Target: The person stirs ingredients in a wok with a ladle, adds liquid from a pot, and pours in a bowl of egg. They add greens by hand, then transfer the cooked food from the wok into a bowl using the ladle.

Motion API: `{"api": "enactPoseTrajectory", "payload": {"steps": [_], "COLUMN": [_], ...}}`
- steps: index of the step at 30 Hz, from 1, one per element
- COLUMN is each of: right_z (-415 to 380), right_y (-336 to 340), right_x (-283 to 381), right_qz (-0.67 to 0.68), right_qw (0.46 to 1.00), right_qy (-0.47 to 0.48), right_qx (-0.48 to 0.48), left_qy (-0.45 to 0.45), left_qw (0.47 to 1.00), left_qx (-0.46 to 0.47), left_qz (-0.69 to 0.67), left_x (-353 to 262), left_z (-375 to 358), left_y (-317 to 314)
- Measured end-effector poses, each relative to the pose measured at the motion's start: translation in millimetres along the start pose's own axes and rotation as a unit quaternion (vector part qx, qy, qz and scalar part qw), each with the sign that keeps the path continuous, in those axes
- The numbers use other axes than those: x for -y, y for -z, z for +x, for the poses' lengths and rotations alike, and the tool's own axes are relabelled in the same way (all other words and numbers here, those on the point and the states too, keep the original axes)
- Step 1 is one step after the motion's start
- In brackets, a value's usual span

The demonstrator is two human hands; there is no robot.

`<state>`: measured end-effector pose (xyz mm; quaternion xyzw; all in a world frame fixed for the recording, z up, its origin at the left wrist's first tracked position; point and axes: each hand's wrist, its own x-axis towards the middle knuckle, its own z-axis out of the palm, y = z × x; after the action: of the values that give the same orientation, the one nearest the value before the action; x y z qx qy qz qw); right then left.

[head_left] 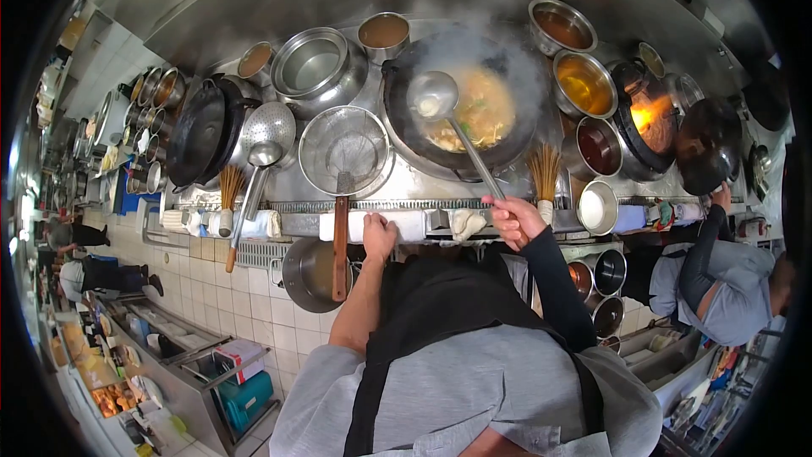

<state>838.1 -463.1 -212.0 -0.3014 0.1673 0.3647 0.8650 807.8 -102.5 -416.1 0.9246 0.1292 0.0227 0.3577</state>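
Note:
My right hand point(514, 222) is closed round the handle end of a steel ladle point(432, 96). The ladle's bowl is over the left part of a steaming wok point(397, 123), with a little pale stuff in it. Yellowish broth with pale and green pieces point(482, 110) lies in the wok. My left hand point(379, 235) rests with curled fingers at a folded white towel point(406, 226) on the stove's front edge; whether it grips the towel is unclear. A wire strainer point(344, 151) with a wooden handle lies just left of it.
Pots of liquid and a bamboo brush point(544, 173) stand right of the wok. Flames rise at another burner point(647, 114), where a co-worker point(719, 275) handles a dark wok point(709, 148). Left are a perforated ladle point(269, 129), a large pot point(311, 63) and stacked woks point(196, 137).

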Motion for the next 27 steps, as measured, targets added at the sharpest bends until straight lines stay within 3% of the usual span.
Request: {"api": "enactPoseTrajectory", "payload": {"steps": [5, 9, 12, 15, 19, 27], "right_z": [-41.4, -66.5, -76.8, -71.1, -51.5, -37.1], "right_y": [-21.5, -39.4, -42.1, -30.6, -17.9, 5.2], "right_x": [-11.7, -18.6, -23.1, -29.3, -30.7, -23.2], "right_qz": [-0.074, -0.228, -0.305, -0.314, -0.189, -0.092], "right_qw": [0.997, 0.969, 0.947, 0.937, 0.961, 0.985], "right_qy": [-0.02, -0.037, 0.008, 0.046, 0.07, 0.052], "right_qx": [-0.01, -0.085, -0.103, -0.145, -0.187, -0.139], "left_qy": [0.005, 0.004, 0.0, 0.0, -0.004, -0.005], "left_qw": [1.0, 1.0, 1.0, 1.0, 1.0, 1.0], "left_qx": [0.008, 0.01, 0.007, 0.006, 0.003, -0.002], "left_qz": [0.001, 0.005, 0.009, 0.005, 0.003, -0.001], "left_x": [-3.4, -1.8, 0.5, -0.7, 1.4, 0.7], "left_z": [1.4, 1.4, 1.0, 0.2, 0.2, 0.0], "left_y": [1.7, 0.8, -0.6, -0.1, -1.7, -1.5]}}
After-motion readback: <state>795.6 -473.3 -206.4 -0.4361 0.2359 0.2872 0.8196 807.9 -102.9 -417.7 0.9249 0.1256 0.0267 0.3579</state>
